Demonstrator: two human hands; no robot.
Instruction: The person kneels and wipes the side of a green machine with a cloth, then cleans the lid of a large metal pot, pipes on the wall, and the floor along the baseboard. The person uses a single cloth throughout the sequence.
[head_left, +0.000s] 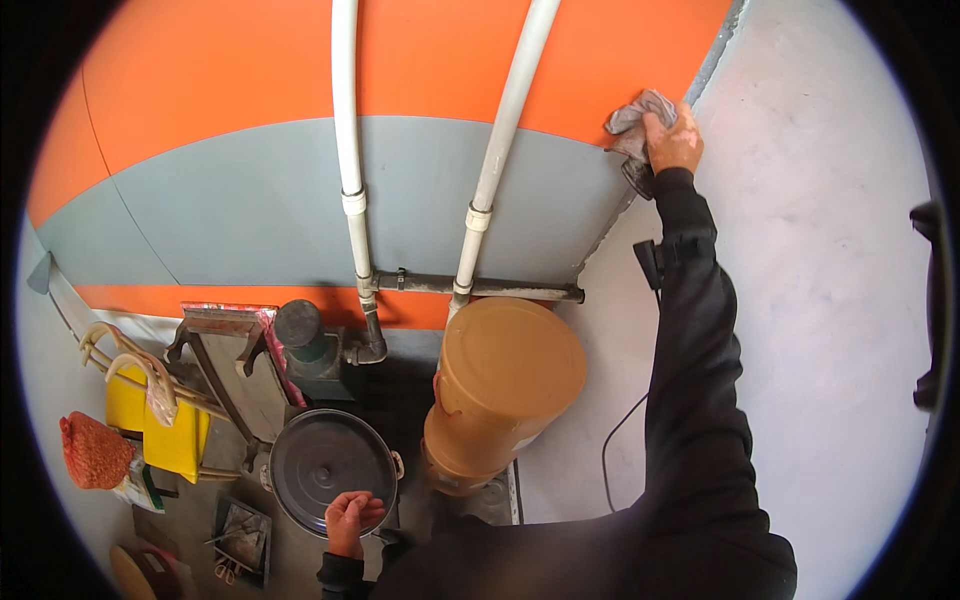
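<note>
High at the right, my right hand (675, 141) grips a crumpled grey cloth (636, 124). The cloth lies against the orange and grey wall panel (420, 199), by its right edge where the white wall (810, 225) begins. A dark, soiled end of the cloth hangs below my fingers. Low in the view, my left hand (351, 519) hovers in front of a large lidded pot (322, 457). Its fingers are loosely curled together, with nothing visible in them. Whether it touches the lid cannot be told.
Two white pipes (346, 112) run down the panel to a dark horizontal pipe (517, 289). Stacked tan buckets (514, 367) stand below. A folded table (240, 367), yellow chairs (169, 435), a red mesh sack (96, 450) and a dustpan-like tray (244, 534) are at left. A black cable (606, 450) hangs near my right arm.
</note>
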